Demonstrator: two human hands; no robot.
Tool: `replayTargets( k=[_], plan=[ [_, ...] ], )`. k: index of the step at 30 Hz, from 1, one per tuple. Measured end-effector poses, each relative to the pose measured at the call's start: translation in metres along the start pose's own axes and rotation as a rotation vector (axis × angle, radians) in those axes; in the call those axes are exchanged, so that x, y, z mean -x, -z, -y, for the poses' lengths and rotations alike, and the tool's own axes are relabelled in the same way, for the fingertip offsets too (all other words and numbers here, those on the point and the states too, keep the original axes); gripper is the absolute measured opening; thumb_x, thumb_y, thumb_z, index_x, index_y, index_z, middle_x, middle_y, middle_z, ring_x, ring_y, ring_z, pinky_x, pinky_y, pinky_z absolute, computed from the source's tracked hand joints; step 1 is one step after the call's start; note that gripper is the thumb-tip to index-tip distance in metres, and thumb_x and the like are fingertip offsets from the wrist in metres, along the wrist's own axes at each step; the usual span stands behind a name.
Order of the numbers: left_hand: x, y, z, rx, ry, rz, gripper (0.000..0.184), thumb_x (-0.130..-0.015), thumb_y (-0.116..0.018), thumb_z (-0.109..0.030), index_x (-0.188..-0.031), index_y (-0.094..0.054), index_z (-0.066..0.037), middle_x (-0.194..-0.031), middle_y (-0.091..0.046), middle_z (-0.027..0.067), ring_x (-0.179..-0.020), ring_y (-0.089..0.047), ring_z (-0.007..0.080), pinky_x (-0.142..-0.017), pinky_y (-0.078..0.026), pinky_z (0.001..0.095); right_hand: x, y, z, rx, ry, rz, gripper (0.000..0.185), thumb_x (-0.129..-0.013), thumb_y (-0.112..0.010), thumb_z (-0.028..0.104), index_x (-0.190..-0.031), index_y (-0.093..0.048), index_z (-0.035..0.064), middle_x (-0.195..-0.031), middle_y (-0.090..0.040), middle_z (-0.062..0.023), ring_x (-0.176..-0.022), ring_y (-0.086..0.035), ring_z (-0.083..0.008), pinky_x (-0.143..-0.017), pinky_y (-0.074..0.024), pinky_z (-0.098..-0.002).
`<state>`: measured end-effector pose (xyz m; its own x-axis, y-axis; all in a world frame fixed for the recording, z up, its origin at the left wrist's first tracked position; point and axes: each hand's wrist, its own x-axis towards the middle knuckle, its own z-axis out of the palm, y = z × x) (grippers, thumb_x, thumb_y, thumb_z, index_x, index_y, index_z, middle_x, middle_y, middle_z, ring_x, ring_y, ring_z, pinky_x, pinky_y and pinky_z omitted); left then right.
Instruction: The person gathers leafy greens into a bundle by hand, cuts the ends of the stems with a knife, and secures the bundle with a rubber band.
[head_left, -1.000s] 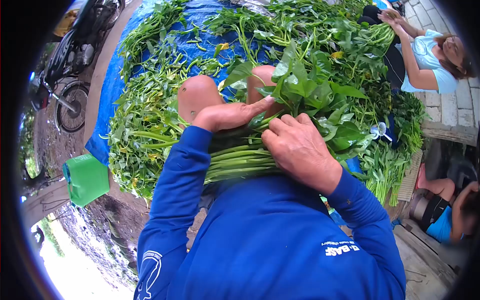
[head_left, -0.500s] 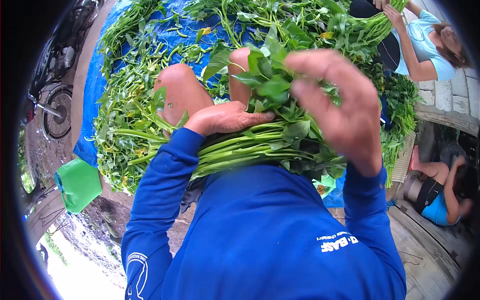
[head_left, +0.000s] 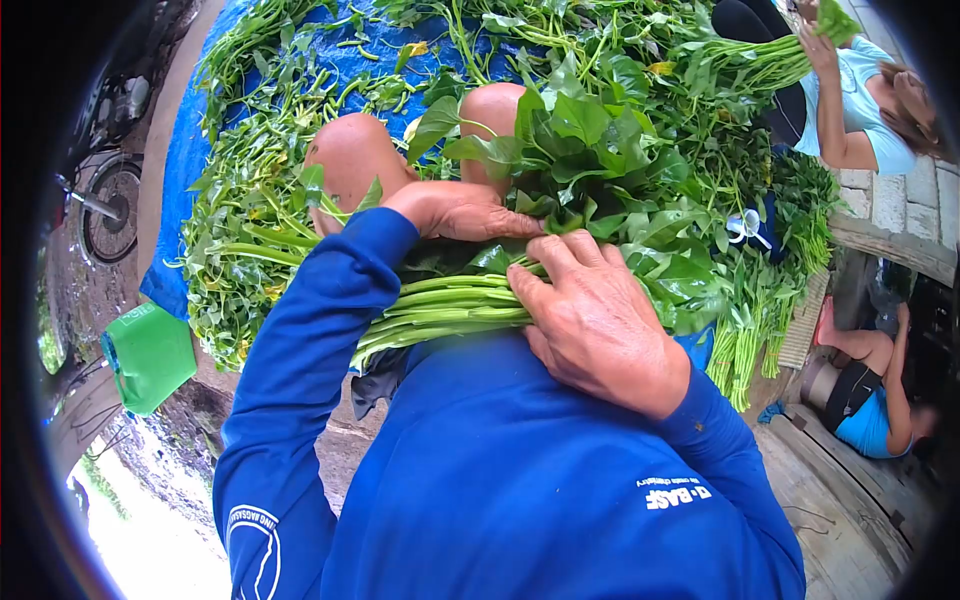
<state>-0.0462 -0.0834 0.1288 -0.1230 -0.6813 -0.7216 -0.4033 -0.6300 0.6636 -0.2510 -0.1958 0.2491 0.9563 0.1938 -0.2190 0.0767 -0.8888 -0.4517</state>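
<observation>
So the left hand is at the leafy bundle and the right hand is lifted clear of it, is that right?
Not quite: in the head view, the right hand is touching the leafy bundle, not lifted clear. The left hand is at it, as you said.

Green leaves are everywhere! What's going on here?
A person in a blue top has a bundle of leafy stems lying close in front of them. The right hand rests over it with bent fingers, just below the big leaves. The left hand is along its far side, with its thumb reaching toward the right fingers. Around them, more greens lie on a blue sheet. Nearby, another person holds a bunch too.
</observation>
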Motion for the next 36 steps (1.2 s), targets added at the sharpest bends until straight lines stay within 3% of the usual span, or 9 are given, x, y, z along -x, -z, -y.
replayTargets(
  k=[4,9,17,23,26,28,29,33,36],
  plan=[
    [0.001,-0.015,0.000,0.322,-0.041,0.035,0.065,-0.111,-0.054,-0.058,-0.147,-0.067,-0.005,-0.146,-0.069,0.0156,-0.135,-0.061,0.0244,-0.117,-0.043,0.0361,0.006,-0.009,-0.006,-0.052,0.028,-0.052,0.030,-0.084,-0.066,0.007,-0.113,-0.065,-0.0026,-0.105,-0.066,-0.0167,-0.102,-0.064,-0.0360,-0.088,-0.0513,-0.0462],
    [0.022,-0.018,-0.023,0.644,-0.034,0.108,0.061,-0.110,-0.061,-0.052,-0.147,-0.067,-0.004,-0.145,-0.068,0.0088,-0.133,-0.058,0.0147,-0.118,-0.042,0.0336,0.001,-0.015,-0.013,-0.140,0.092,-0.118,0.032,-0.085,-0.064,0.006,-0.116,-0.064,-0.0028,-0.103,-0.068,-0.0168,-0.103,-0.066,-0.0371,-0.091,-0.0524,-0.0466],
    [0.013,-0.023,0.013,0.511,-0.228,0.006,0.051,-0.115,-0.055,-0.040,-0.154,-0.061,-0.007,-0.152,-0.065,0.0080,-0.138,-0.059,0.0197,-0.120,-0.042,0.0360,-0.008,-0.005,-0.009,-0.060,0.056,-0.066,0.041,-0.089,-0.063,0.006,-0.128,-0.066,-0.0042,-0.114,-0.071,-0.0207,-0.103,-0.071,-0.0393,-0.097,-0.0549,-0.0467],
    [0.058,0.002,0.008,0.155,-0.373,-0.327,0.046,-0.115,-0.054,-0.031,-0.152,-0.061,-0.004,-0.151,-0.064,0.0149,-0.137,-0.061,0.0232,-0.117,-0.045,0.0361,-0.029,-0.002,-0.011,0.104,0.194,-0.339,0.045,-0.086,-0.064,0.012,-0.129,-0.065,-0.0033,-0.113,-0.067,-0.0153,-0.107,-0.069,-0.0332,-0.096,-0.0552,-0.0428],
    [0.092,0.024,-0.029,0.046,-0.245,-0.480,0.040,-0.116,-0.054,-0.030,-0.144,-0.066,-0.004,-0.136,-0.073,0.0164,-0.124,-0.068,0.0232,-0.105,-0.053,0.0380,-0.043,0.007,-0.007,0.205,0.238,-0.487,0.042,-0.088,-0.063,0.012,-0.128,-0.067,-0.0010,-0.113,-0.067,-0.0134,-0.105,-0.069,-0.0299,-0.090,-0.0570,-0.0377],
    [0.084,0.031,-0.022,0.007,-0.510,-0.727,0.029,-0.109,-0.062,-0.030,-0.126,-0.076,-0.010,-0.103,-0.077,0.0201,-0.085,-0.071,0.0380,-0.074,-0.053,0.0456,-0.058,-0.006,-0.013,0.142,0.193,-0.434,0.039,-0.089,-0.062,0.012,-0.126,-0.067,0.0002,-0.117,-0.066,-0.0133,-0.110,-0.068,-0.0304,-0.089,-0.0566,-0.0397],
    [0.089,0.039,-0.031,-0.290,0.072,-0.677,0.028,-0.109,-0.062,-0.028,-0.128,-0.075,-0.010,-0.103,-0.077,0.0196,-0.085,-0.071,0.0356,-0.076,-0.054,0.0434,-0.062,-0.015,-0.014,0.114,0.165,-0.410,0.039,-0.089,-0.062,0.013,-0.126,-0.066,0.0003,-0.120,-0.067,-0.0132,-0.113,-0.067,-0.0307,-0.091,-0.0559,-0.0416],
    [0.061,0.026,0.012,-0.287,-0.414,-0.751,0.028,-0.109,-0.061,-0.021,-0.131,-0.071,-0.006,-0.113,-0.077,0.0169,-0.097,-0.072,0.0330,-0.087,-0.055,0.0405,-0.057,-0.034,-0.014,0.180,0.147,-0.439,0.040,-0.090,-0.062,0.014,-0.128,-0.065,0.0028,-0.129,-0.067,-0.0123,-0.119,-0.064,-0.0296,-0.093,-0.0525,-0.0444],
    [0.060,0.017,0.009,0.022,-0.461,-0.704,0.028,-0.106,-0.062,-0.013,-0.133,-0.069,-0.005,-0.117,-0.077,0.0161,-0.103,-0.073,0.0339,-0.092,-0.056,0.0414,-0.041,-0.031,-0.006,0.233,0.059,-0.329,0.041,-0.090,-0.063,0.015,-0.131,-0.065,0.0083,-0.131,-0.065,-0.0104,-0.117,-0.063,-0.0281,-0.092,-0.0505,-0.0423]
  ],
)
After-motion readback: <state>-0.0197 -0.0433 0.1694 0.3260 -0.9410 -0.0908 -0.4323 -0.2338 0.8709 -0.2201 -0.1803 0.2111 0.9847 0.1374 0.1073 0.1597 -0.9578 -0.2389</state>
